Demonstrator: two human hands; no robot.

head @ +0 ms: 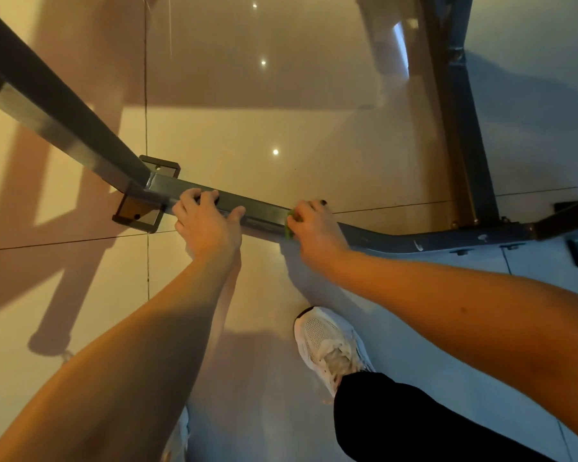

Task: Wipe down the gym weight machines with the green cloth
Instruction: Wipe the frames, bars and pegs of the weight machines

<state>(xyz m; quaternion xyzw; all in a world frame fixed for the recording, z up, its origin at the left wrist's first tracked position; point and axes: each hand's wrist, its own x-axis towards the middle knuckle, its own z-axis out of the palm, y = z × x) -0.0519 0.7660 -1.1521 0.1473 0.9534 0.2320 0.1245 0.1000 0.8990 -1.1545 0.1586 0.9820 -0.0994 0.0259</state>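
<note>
Head view: glossy floor tiles (pixel 281 111) fill the frame, crossed mid-frame by the weight machine's grey base bar (pixel 264 211). Both arms reach down to it. The left hand (pixel 207 225) curls its fingers over the bar. Just right of center, the right hand (pixel 314 228) grips the green cloth (pixel 290 225), pressing it against the bar.

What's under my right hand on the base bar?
A sliver of green cloth peeks out beside the right hand, against the grey base bar. The hand covers the rest.

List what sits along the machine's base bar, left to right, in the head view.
Foot plate → left hand gripping the base bar → green cloth → right hand holding it → upright post.
</note>
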